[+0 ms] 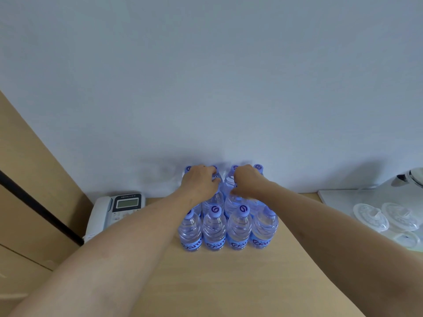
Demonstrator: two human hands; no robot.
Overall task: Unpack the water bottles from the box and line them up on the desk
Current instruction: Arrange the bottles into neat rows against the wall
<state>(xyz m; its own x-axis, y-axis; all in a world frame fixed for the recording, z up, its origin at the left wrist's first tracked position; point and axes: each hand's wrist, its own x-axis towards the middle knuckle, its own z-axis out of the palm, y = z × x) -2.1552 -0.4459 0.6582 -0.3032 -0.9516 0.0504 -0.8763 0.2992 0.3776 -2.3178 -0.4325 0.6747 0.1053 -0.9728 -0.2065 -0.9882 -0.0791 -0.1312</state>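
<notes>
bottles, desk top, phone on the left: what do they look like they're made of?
Water bottles: clear thin plastic, ribbed and glossy, with opaque purple plastic caps and blue film labels.
Desk: light wood-grain surface with a matte finish, probably laminate rather than solid wood.
Phone: moulded plastic, white handset and dark panel around a grey LCD.

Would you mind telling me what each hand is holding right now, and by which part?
Each hand grips a water bottle in the back rows near its top: the left hand on one bottle, the right hand on its neighbour.
</notes>
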